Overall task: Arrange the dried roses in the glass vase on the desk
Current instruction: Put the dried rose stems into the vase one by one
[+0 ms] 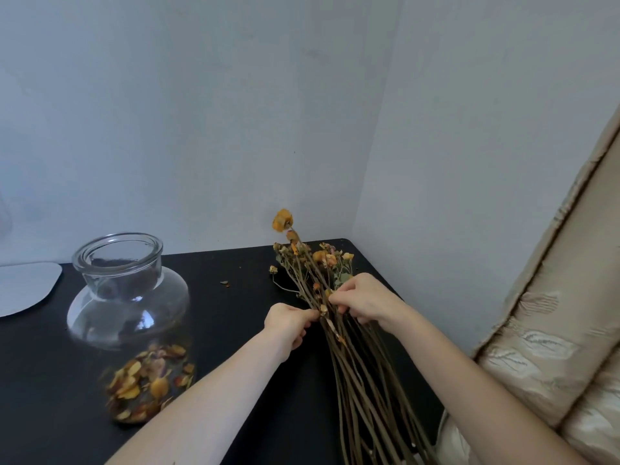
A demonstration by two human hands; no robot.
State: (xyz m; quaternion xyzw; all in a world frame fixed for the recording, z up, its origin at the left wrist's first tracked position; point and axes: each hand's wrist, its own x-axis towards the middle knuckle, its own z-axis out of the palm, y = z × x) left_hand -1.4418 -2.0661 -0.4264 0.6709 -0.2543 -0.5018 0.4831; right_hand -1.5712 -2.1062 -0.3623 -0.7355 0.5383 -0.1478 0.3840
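Where left hand (289, 322) pinches, dried roses (352, 360), just rightward

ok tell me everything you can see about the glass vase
The glass vase is clear, with a wide mouth, a short neck and a flaring body. It stands upright on the black desk, left of the dried roses. Loose orange and yellow petals lie in its bottom; no stems are in it. The left hand and right hand hold the roses, not it.

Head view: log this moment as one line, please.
left hand: pinches dried roses | right hand: grips same stems | dried roses: on desk, none in glass vase | glass vase: loose petals at bottom
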